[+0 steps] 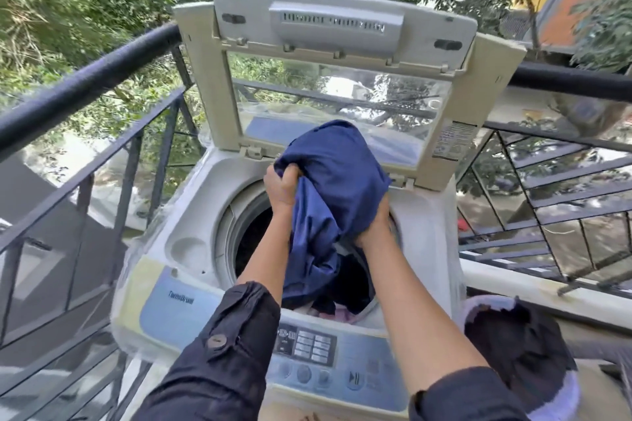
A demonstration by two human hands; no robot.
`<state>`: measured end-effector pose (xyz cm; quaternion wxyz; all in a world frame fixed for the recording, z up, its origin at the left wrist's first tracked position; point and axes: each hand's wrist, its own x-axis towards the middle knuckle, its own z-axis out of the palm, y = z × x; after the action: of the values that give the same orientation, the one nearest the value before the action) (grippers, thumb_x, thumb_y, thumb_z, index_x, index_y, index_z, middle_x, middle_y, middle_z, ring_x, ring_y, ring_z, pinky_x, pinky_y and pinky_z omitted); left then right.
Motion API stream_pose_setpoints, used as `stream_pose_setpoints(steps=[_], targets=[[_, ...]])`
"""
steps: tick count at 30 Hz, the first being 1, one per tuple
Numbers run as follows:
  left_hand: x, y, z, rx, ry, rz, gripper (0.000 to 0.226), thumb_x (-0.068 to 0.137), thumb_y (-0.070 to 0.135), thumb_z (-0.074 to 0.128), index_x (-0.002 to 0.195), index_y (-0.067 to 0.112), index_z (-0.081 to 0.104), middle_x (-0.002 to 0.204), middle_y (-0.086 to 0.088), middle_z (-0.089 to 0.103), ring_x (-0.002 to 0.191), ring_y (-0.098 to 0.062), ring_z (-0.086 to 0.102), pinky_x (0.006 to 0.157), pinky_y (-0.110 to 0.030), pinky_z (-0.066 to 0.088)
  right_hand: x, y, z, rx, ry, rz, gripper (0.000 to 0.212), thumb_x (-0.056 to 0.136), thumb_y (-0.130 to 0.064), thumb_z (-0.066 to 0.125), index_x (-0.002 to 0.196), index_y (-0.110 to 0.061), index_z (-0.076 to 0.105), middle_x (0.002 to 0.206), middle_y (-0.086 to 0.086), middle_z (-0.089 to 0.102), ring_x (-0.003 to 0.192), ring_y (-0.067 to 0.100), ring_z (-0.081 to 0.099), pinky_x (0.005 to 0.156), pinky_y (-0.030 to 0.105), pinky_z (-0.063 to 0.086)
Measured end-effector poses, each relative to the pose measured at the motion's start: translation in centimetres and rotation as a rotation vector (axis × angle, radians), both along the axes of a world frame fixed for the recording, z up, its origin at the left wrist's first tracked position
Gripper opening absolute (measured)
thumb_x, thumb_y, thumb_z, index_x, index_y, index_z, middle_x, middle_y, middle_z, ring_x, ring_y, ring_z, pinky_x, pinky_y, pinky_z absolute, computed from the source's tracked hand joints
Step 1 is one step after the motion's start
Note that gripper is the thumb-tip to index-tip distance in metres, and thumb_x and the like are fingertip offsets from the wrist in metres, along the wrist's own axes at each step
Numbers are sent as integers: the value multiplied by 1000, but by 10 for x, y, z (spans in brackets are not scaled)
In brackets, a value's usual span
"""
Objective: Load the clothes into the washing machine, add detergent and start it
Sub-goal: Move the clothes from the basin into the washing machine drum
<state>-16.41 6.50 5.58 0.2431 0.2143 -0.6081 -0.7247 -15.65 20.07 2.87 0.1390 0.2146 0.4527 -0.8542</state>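
Head view is showing both forearms reaching forward over the control panel (328, 355) of a top-loading washing machine (191, 215), dark sleeves pushed up past the wrists. Left hand (282, 188) is raised higher, its fingers curling shut around a bunched fold of a navy blue garment (335, 181). Right hand (374, 229) is sitting lower at the drum's right rim, fingers closing on the same cloth from beneath. That soft, smooth fabric is hanging in loose creases over the round drum opening (246, 232), its lower end trailing down onto other clothes inside. Hard, off-white plastic is forming the machine's body, and its hinged lid (328, 79), with a clear window, is standing upright behind. Dark laundry is filling a pale basket (554, 400) just right of the machine, beside a black metal railing (85, 85).
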Motion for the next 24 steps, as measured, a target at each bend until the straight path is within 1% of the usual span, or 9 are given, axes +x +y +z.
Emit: stream_pose_setpoints(steps=[2,4,6,9,12,15,20,22,24], targets=[[6,3,-5,-93,-24,-28,58,49,45,42,70,-6,58,63,-22,55,63,-15,42,66,-32,32,-7,-4,-2,-185,-64,-62,39,98,-48,25,86,-21,50,85,2,54,76,19,51,66,21,41],[13,-1,-17,-147,-49,-53,62,56,39,45,81,-18,56,61,-16,51,57,-12,39,60,-30,31,-7,-6,1,-225,-40,-87,42,96,-51,27,82,-22,55,78,3,62,76,22,51,69,26,40],[15,-4,-26,-177,-81,-106,42,65,23,44,84,-12,54,64,-1,47,57,-7,39,60,-30,33,-2,-6,-10,-112,24,-143,38,96,-47,33,86,-23,61,80,1,70,83,23,55,76,30,43],[19,-7,-29,-195,-120,-178,14,67,15,40,78,10,47,68,-1,48,64,-18,42,68,-32,34,1,-4,-14,-167,26,-168,35,96,-42,36,98,-23,66,95,1,72,89,24,63,81,32,48],[23,-11,-38,-253,-203,-160,21,70,10,42,86,16,54,74,-1,57,74,-23,51,65,-30,39,0,0,-20,-126,-46,-202,37,94,-34,35,73,-23,64,67,0,71,66,20,63,60,20,49],[27,-12,-48,-298,-307,-107,32,75,0,42,95,18,59,85,-4,64,83,-27,57,70,-30,41,2,3,-28,-169,-104,-210,33,88,-24,35,56,-24,41,50,-1,50,55,17,41,46,16,34],[40,-6,-71,-271,-352,2,46,76,-2,46,115,21,55,116,1,64,104,-18,61,96,-36,47,5,10,-43,-66,-201,-157,28,77,-12,36,54,-24,24,40,-6,33,44,15,27,43,19,21],[43,-4,-77,-273,-417,98,54,75,-2,45,123,20,52,125,0,59,113,-21,58,98,-34,42,8,15,-43,47,-245,-85,23,76,-6,36,58,-20,35,37,-6,41,47,17,33,46,21,22],[42,1,-76,-284,-465,150,57,74,-2,44,126,21,49,129,1,54,114,-22,56,98,-34,39,10,22,-42,131,-260,-8,27,82,-2,37,88,-14,60,65,-1,66,69,23,53,58,23,34]])
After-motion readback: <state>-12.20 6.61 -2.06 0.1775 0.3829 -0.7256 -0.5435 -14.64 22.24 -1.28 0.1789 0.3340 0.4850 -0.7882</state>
